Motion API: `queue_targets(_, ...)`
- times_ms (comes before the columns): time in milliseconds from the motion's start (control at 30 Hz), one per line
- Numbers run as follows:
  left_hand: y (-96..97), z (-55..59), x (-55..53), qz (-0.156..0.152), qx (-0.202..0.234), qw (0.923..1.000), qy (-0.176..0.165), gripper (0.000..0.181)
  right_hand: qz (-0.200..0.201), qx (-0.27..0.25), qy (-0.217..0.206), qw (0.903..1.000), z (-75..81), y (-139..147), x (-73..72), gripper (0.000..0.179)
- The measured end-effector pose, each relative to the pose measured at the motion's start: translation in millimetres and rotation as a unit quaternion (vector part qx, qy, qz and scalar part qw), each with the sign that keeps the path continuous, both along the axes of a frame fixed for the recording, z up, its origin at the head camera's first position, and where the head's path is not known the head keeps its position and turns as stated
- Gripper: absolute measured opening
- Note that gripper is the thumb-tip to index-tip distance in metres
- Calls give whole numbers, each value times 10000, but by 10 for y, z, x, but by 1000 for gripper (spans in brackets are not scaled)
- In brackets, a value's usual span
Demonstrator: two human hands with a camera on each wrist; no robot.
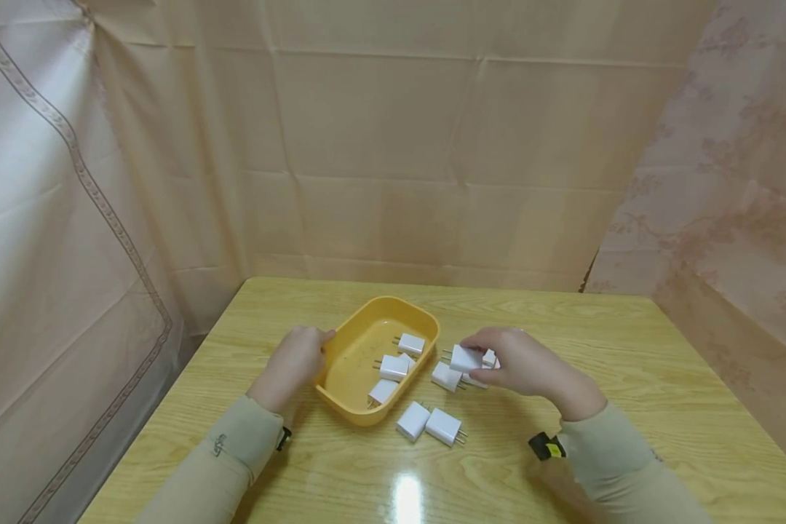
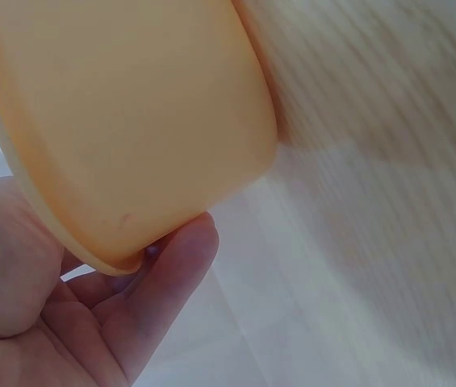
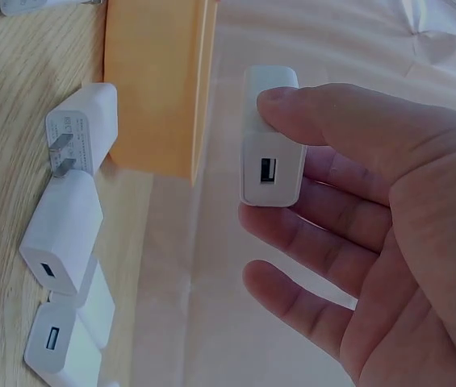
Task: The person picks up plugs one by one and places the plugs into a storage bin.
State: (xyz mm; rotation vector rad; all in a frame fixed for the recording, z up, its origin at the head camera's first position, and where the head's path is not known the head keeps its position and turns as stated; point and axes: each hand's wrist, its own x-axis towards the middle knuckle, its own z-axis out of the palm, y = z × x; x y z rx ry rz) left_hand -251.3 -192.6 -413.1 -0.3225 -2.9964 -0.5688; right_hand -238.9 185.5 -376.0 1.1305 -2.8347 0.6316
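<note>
A yellow plastic bin (image 1: 348, 413) stands at the middle of the table with several white USB chargers inside, among them one charger (image 1: 394, 367) with its prongs pointing left. My left hand (image 1: 296, 364) holds the bin by its left rim; in the left wrist view the fingers (image 2: 171, 278) curl under that rim. Just right of the bin, my right hand (image 1: 530, 364) pinches a white USB charger (image 3: 272, 149) between thumb and fingers, its USB port facing the wrist camera. Below and beside this hand lie more chargers, partly hidden by it, including one charger (image 1: 445, 376).
Two chargers lie together in front of the bin, a left one (image 1: 413, 421) and a right one (image 1: 444, 426). The wood-grain table (image 1: 498, 473) ends at a beige cloth backdrop (image 1: 393, 160). Patterned cloth hangs on both sides.
</note>
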Motion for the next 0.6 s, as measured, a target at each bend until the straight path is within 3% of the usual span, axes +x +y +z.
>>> queue_targets(600,-2,7,3,57,85,9998,-149,42,72,-15,57,10000,22,-127,-53,37)
